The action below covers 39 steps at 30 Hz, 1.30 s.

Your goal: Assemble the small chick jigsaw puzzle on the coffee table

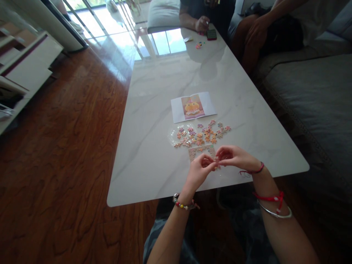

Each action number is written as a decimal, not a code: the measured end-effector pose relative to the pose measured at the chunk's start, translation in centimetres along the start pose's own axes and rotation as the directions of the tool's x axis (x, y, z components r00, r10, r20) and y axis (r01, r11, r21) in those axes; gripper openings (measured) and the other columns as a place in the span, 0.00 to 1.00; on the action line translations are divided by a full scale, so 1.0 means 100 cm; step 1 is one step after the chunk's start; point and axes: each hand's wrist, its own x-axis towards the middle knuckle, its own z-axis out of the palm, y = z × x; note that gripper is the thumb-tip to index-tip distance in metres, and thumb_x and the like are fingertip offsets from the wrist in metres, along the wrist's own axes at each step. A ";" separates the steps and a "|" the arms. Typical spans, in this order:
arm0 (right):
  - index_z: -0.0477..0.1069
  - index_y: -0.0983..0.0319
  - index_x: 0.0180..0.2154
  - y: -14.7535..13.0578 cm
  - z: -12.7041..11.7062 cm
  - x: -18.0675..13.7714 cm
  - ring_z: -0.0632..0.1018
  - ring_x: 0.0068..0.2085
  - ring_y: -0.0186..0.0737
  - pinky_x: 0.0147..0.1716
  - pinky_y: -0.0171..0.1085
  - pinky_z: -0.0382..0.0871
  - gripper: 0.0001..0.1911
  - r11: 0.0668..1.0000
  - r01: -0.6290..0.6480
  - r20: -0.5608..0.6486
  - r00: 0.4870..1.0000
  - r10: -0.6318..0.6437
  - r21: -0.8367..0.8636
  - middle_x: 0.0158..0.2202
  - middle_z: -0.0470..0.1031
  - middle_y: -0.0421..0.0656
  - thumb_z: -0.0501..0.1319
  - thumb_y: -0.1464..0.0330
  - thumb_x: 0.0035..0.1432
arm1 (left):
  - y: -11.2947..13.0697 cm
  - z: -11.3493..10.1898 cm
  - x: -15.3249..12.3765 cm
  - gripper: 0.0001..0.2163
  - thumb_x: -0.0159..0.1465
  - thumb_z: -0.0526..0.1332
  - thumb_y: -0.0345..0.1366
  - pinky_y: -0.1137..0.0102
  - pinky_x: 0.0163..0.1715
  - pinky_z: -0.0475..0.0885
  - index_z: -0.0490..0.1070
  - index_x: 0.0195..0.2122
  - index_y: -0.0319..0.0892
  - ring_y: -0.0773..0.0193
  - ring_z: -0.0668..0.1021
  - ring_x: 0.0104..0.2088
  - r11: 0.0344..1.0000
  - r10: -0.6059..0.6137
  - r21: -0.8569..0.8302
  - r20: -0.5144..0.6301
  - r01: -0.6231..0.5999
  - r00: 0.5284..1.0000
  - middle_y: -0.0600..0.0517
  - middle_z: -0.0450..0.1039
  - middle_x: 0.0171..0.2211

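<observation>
Fingertips of both hands meet over the near end of the table, pinching a small pinkish puzzle piece [217,160]. My left hand [200,171] is closed on its left side, and my right hand [237,157] is closed on its right. Just beyond them lies a partly joined puzzle border [202,148], its lower part hidden behind my hands. Loose flower-shaped puzzle pieces [200,136] in orange, pink and purple are scattered past that border. Farther off, a creased white sheet [176,110] carries a printed picture [192,106] of an orange figure.
The marble-patterned table [154,95] has a rounded near-left corner. At its far end, a person's hand [202,24] is beside a dark phone-like object [211,35] and small colourful pieces [198,45]. A grey sofa [310,84] runs along the right; a white cabinet [33,69] stands left.
</observation>
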 end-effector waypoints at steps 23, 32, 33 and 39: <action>0.73 0.63 0.33 0.026 0.007 -0.021 0.74 0.30 0.33 0.31 0.31 0.68 0.07 0.785 0.132 -0.085 0.970 -0.229 -0.605 0.31 0.73 0.43 0.59 0.70 0.48 | 0.005 -0.034 -0.012 0.05 0.61 0.52 0.35 0.70 0.33 0.68 0.66 0.33 0.42 0.67 0.73 0.30 0.656 0.399 0.749 -0.240 -0.093 0.885 0.52 0.70 0.29; 0.71 0.63 0.29 0.027 0.015 -0.020 0.71 0.25 0.31 0.26 0.30 0.64 0.05 0.715 0.128 -0.068 0.969 -0.239 -0.687 0.25 0.73 0.41 0.60 0.68 0.50 | -0.002 -0.016 -0.008 0.10 0.60 0.53 0.31 0.65 0.45 0.65 0.67 0.43 0.44 0.62 0.70 0.46 0.359 0.458 0.860 0.176 -0.362 0.871 0.50 0.70 0.42; 0.71 0.63 0.28 0.028 0.016 -0.020 0.70 0.26 0.31 0.26 0.30 0.64 0.05 0.697 0.140 -0.058 0.966 -0.253 -0.703 0.25 0.73 0.41 0.59 0.67 0.50 | -0.003 -0.014 -0.008 0.11 0.60 0.53 0.31 0.65 0.45 0.64 0.67 0.43 0.45 0.61 0.69 0.48 0.329 0.445 0.862 0.220 -0.386 0.868 0.50 0.70 0.44; 0.71 0.63 0.28 0.029 0.018 -0.018 0.72 0.29 0.32 0.30 0.30 0.64 0.05 0.668 0.210 -0.028 0.945 -0.327 -0.714 0.29 0.73 0.42 0.58 0.69 0.52 | -0.009 -0.008 -0.005 0.11 0.62 0.52 0.33 0.64 0.48 0.59 0.67 0.44 0.48 0.62 0.64 0.54 0.282 0.355 0.860 0.319 -0.426 0.879 0.53 0.70 0.47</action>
